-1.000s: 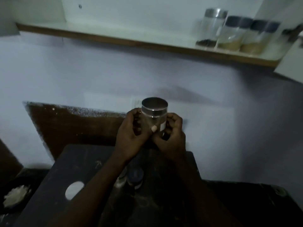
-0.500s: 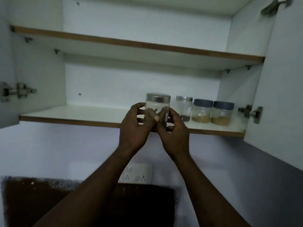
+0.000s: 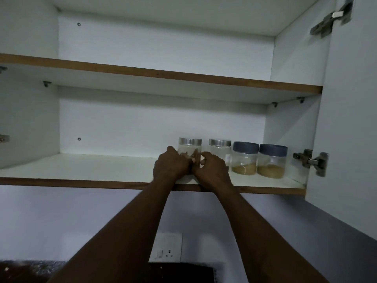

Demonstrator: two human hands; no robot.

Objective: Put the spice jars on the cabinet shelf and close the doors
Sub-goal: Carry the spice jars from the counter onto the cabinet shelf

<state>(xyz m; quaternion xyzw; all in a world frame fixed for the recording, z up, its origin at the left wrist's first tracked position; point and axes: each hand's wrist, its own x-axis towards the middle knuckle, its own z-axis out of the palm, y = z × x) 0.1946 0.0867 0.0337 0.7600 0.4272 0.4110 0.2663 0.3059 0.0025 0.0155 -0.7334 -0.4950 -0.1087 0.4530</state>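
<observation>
The left hand (image 3: pixel 172 165) and right hand (image 3: pixel 213 169) both grasp the silver-lidded spice jar (image 3: pixel 189 149), apparently placing it on the lower cabinet shelf (image 3: pixel 81 168); releasing comes next.

White shelf (image 3: pixel 81 166), brown edge (image 3: pixel 81 182); two silver lids (image 3: pixel 190 141), two slate-blue lids (image 3: pixel 245 147) over tan spice (image 3: pixel 244 169)

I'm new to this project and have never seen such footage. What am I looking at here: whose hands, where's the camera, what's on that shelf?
No machine here: a person wears one camera on the head, looking up. Their left hand and right hand grip a silver-lidded jar at the lower shelf of an open cabinet; its base is hidden behind the hands. To its right stand a second silver-lidded jar and two blue-lidded jars holding brownish powder. The right door stands open.
</observation>
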